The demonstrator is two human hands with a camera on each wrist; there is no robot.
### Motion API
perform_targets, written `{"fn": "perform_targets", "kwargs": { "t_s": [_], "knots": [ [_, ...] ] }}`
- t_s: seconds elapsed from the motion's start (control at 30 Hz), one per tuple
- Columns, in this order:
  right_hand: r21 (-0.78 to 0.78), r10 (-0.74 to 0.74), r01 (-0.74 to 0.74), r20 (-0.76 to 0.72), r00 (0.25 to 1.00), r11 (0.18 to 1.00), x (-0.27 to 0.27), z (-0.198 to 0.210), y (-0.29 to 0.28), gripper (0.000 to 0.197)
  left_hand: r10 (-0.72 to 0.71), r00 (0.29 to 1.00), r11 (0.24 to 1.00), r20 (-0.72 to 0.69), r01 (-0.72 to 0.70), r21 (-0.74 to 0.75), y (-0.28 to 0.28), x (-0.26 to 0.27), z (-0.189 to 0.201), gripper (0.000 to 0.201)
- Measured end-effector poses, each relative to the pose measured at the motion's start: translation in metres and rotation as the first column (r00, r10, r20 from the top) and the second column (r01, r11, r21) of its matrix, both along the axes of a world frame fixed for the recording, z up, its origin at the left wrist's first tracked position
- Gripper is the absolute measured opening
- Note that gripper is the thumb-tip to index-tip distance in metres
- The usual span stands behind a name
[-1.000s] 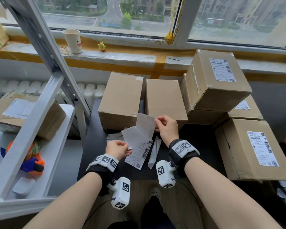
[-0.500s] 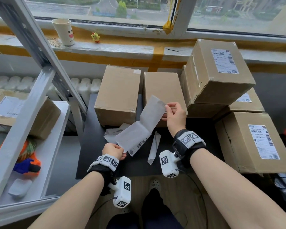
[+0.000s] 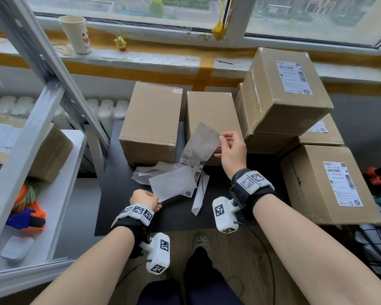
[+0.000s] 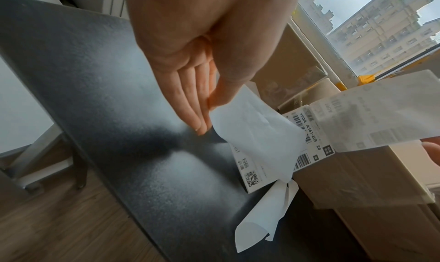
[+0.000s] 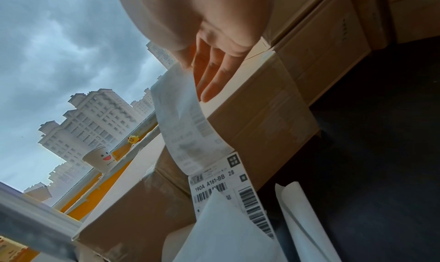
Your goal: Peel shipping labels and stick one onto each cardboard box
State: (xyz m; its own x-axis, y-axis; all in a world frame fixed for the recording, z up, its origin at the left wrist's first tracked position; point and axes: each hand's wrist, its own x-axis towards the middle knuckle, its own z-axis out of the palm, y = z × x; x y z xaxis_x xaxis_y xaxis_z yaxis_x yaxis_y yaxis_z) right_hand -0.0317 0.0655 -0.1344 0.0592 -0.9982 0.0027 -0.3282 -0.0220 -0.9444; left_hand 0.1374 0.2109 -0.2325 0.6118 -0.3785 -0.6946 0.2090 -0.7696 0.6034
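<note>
My right hand (image 3: 226,143) (image 5: 195,72) pinches the top corner of a shipping label (image 3: 201,143) (image 5: 188,126) (image 4: 381,111), holding it up in front of two bare cardboard boxes (image 3: 151,122) (image 3: 209,108). The label's grey back faces me, and its barcode end hangs lower. My left hand (image 3: 151,200) (image 4: 209,107) pinches a corner of the white backing sheet (image 3: 172,187) (image 4: 257,134) (image 5: 228,228) low over the black table (image 3: 119,186). The backing overlaps the label's lower end.
Three labelled boxes (image 3: 288,91) (image 3: 317,133) (image 3: 330,183) are stacked at the right. Loose liner scraps (image 3: 149,172) and a curled strip (image 3: 199,192) lie on the table. A metal shelf (image 3: 53,95) holding another labelled box (image 3: 42,153) stands at the left. A paper cup (image 3: 76,34) is on the sill.
My right hand has lifted the label up and to the right. My left hand has drawn the backing down toward me. The two sheets have come further apart.
</note>
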Motion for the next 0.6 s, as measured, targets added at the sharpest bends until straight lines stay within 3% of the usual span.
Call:
{"fn": "perform_targets", "kwargs": {
  "t_s": [0.1,0.27,0.43,0.6],
  "knots": [
    [-0.06,0.099,-0.107,-0.118,0.988,0.992,0.0,0.002,0.001,0.005,-0.048,0.999,0.999,0.014,0.048,0.005,0.0,0.0,0.003,0.01],
    [-0.068,0.228,-0.248,-0.216,0.949,0.967,0.001,0.01,0.006,0.011,-0.184,0.971,0.983,0.15,0.184,0.017,-0.002,0.003,0.018,0.028],
    [-0.018,0.332,-0.339,-0.157,0.93,0.941,0.001,0.025,0.01,0.005,-0.33,0.899,0.921,0.288,0.373,-0.108,-0.025,0.003,0.042,0.008],
    [0.02,0.409,-0.409,-0.096,0.908,0.912,-0.004,0.043,0.01,0.019,-0.339,0.924,0.899,0.176,0.374,-0.228,-0.055,-0.007,0.057,0.05]
  ]
}}
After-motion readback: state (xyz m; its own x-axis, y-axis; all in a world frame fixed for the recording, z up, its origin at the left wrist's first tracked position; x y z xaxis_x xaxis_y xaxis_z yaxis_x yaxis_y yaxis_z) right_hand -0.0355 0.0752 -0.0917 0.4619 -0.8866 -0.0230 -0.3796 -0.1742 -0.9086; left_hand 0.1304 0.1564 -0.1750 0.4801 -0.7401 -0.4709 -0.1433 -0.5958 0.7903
